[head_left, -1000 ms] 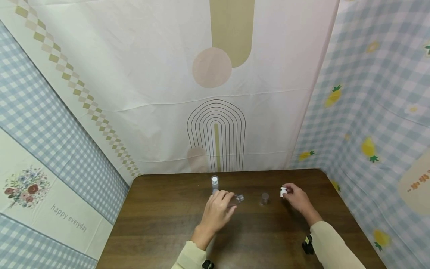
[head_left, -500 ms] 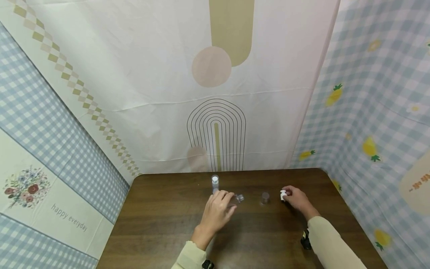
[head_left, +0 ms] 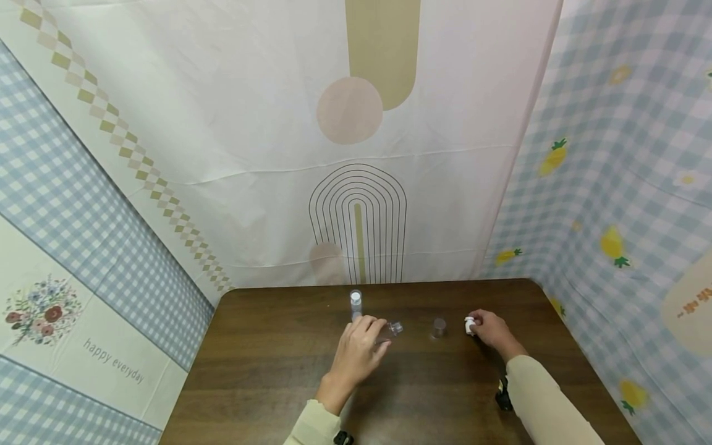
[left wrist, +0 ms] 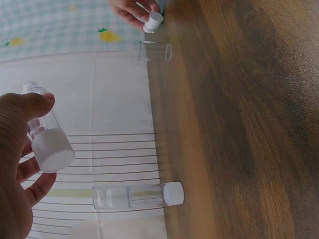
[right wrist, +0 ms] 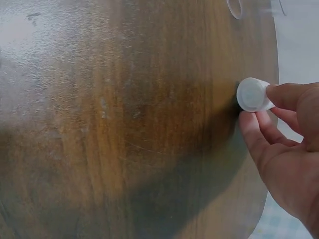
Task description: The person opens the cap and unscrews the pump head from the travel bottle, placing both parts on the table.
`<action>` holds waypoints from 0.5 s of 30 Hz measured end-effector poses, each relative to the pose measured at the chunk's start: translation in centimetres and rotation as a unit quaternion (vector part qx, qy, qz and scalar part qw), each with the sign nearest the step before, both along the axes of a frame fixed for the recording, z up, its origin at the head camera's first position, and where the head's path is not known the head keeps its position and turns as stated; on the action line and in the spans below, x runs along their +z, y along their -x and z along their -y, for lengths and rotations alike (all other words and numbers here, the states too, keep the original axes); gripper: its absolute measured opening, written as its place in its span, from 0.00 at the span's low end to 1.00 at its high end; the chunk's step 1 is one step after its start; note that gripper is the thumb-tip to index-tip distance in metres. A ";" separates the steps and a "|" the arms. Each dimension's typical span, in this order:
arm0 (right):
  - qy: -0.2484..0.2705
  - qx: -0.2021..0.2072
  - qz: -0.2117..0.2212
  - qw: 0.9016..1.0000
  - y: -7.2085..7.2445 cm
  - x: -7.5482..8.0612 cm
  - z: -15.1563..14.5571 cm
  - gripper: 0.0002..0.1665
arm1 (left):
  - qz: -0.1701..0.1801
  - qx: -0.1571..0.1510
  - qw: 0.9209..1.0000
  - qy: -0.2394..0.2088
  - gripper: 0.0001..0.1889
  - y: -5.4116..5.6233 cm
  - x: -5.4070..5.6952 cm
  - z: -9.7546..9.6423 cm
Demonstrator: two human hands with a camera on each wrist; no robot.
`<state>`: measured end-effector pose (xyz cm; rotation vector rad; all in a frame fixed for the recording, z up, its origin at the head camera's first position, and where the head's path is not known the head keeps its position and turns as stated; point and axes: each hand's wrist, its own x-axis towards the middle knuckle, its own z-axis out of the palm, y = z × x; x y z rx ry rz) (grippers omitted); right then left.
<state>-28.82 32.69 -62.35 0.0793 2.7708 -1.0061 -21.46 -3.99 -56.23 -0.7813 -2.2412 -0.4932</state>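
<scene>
My left hand [head_left: 358, 350] holds a clear bottle [left wrist: 47, 122] with a white base between thumb and fingers. The bottle is tilted, and its clear neck [head_left: 396, 328] points right in the head view. My right hand [head_left: 495, 332] pinches a small white pump top [head_left: 470, 326] over the right part of the table. Its round white end [right wrist: 252, 95] faces the right wrist camera; whether it touches the wood I cannot tell. Between the hands, a clear cylindrical cap [head_left: 439, 328] stands on the table. Behind my left hand stands a second clear bottle [left wrist: 132, 197] with a white base.
The brown wooden table [head_left: 267, 371] has rounded back corners. A white patterned cloth [head_left: 250, 222] hangs behind its back edge. Checked cloths hang on the left and right [head_left: 589, 247]. Black wrist cameras sit by both sleeves.
My right hand has moved slightly down in the head view, lowering the pump top toward the table. My left hand with its bottle, the clear cap and the standing bottle have stayed put.
</scene>
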 end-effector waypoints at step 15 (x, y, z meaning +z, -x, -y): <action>-0.003 -0.005 0.036 0.999 0.6 0.1 -0.5 0.20 | 0.002 0.006 1.000 -0.004 0.24 -0.1 -0.1 0.2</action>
